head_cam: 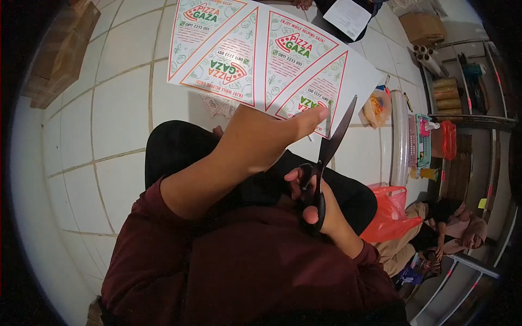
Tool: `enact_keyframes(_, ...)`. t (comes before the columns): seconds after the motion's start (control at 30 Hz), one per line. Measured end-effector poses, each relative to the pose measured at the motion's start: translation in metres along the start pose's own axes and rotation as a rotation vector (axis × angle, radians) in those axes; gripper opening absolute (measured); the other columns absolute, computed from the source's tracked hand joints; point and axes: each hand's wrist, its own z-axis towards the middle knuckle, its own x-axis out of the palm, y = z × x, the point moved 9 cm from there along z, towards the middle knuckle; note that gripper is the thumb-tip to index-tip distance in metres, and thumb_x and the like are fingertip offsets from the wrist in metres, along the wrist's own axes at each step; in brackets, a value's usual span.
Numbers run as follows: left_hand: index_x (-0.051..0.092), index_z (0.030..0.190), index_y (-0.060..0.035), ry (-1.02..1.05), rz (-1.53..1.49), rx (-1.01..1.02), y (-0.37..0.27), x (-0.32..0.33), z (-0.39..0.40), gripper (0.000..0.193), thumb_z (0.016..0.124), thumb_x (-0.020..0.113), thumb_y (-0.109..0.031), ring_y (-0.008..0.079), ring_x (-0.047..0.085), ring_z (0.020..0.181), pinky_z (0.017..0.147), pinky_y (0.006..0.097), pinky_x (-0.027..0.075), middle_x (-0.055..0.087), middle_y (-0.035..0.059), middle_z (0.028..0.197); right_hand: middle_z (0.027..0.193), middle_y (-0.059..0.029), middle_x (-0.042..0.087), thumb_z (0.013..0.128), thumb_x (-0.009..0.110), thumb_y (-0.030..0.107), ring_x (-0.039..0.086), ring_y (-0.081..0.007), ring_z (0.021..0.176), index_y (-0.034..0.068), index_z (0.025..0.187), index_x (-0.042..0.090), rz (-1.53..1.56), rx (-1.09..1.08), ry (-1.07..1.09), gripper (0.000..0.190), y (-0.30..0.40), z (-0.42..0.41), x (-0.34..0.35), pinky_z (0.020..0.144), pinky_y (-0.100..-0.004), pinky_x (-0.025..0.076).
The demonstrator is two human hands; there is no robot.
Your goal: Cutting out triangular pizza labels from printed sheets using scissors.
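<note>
My left hand (273, 134) holds a white printed sheet (259, 57) from its near edge, thumb on top, the other fingers hidden beneath. Several triangular pizza-themed designs with red and orange borders and writing cover the sheet. In my right hand (322, 203) is a pair of black-handled scissors (326, 155), finger and thumb through the loops. The blades are parted and point away from me, at the sheet's near right corner. One blade passes beside the border of the rightmost triangle; the other lies over the white margin.
Cardboard boxes (67, 53) stand at the far left. On the tiled floor to the right are a plastic-wrap roll (399, 138), a teal basket (423, 140) and a red plastic bag (387, 212). A seated person (440, 228) and metal shelving (469, 116) are beyond. Another person's hand (302, 4) shows ahead.
</note>
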Motion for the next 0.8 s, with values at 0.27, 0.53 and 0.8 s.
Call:
enact_keyframes(0.27, 0.058, 0.088, -0.0003, -0.018, -0.040, 0.050, 0.0008, -0.0005, -0.0006, 0.025, 0.073, 0.061, -0.020, 0.0112, 0.054, 0.068, 0.060, 0.0244, 0.043, 0.059, 0.0046, 0.075, 0.076, 0.0016, 0.039, 0.047, 0.063, 0.064, 0.037, -0.0091, 0.066, 0.005, 0.103, 0.044, -0.024, -0.003, 0.013, 0.084, 0.0037, 0.0012, 0.0004, 0.059, -0.0218, 0.031)
enact_keyframes(0.53, 0.058, 0.089, -0.0009, 0.005, 0.044, 0.077, -0.0013, -0.0004, -0.0006, 0.025, 0.073, 0.061, -0.019, 0.0117, 0.055, 0.068, 0.061, 0.0248, 0.044, 0.059, 0.0055, 0.077, 0.075, 0.0025, 0.038, 0.047, 0.064, 0.064, 0.036, -0.0082, 0.066, 0.005, 0.102, 0.044, -0.026, 0.035, 0.009, 0.084, 0.0018, -0.0003, -0.0010, 0.058, -0.0212, 0.030)
enact_keyframes(0.8, 0.057, 0.091, -0.0003, 0.015, 0.107, 0.087, -0.0020, 0.0001, -0.0011, 0.027, 0.073, 0.061, -0.020, 0.0108, 0.055, 0.069, 0.061, 0.0249, 0.044, 0.059, 0.0057, 0.079, 0.073, 0.0023, 0.039, 0.047, 0.062, 0.065, 0.036, -0.0078, 0.064, 0.004, 0.101, 0.045, -0.043, 0.012, -0.015, 0.084, 0.0016, -0.0010, -0.0038, 0.056, -0.0210, 0.030)
